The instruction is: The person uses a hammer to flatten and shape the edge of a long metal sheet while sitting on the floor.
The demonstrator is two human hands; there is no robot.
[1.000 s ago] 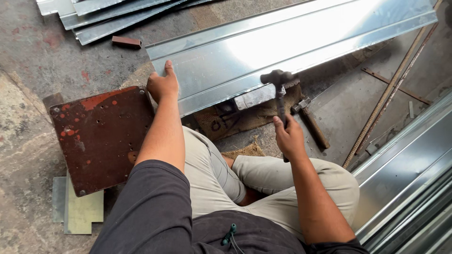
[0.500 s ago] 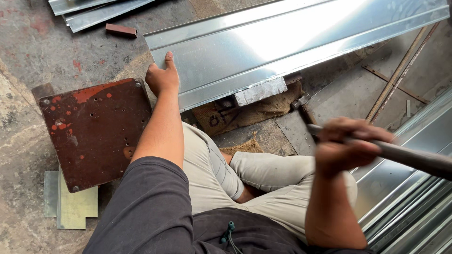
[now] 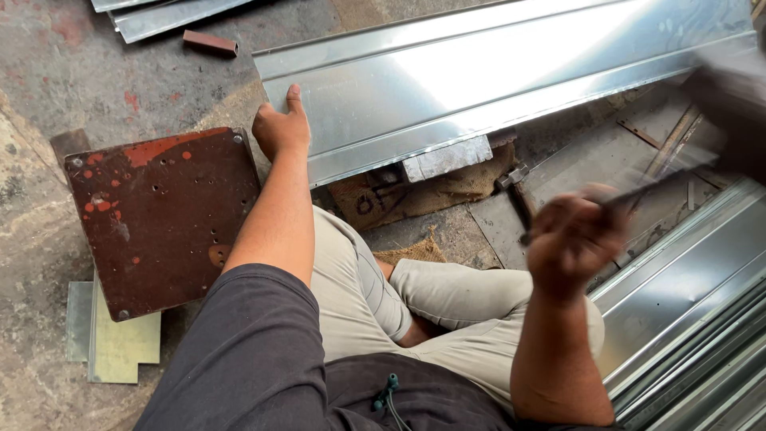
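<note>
Raised higher now, right hand [image 3: 576, 239] grips blurred hammer [image 3: 718, 88]; left hand [image 3: 281, 128], loosely curled, pins stiff, slick sheet [image 3: 479, 88] by its edge.

I see only one thing here that counts: a brown burlap sack [image 3: 415, 195] lying flat on the floor, partly tucked under the edge of the long shiny galvanised metal sheet [image 3: 495, 80]. It carries dark stamped markings near its left end. I make out no labels, signs or screens anywhere else.
</note>
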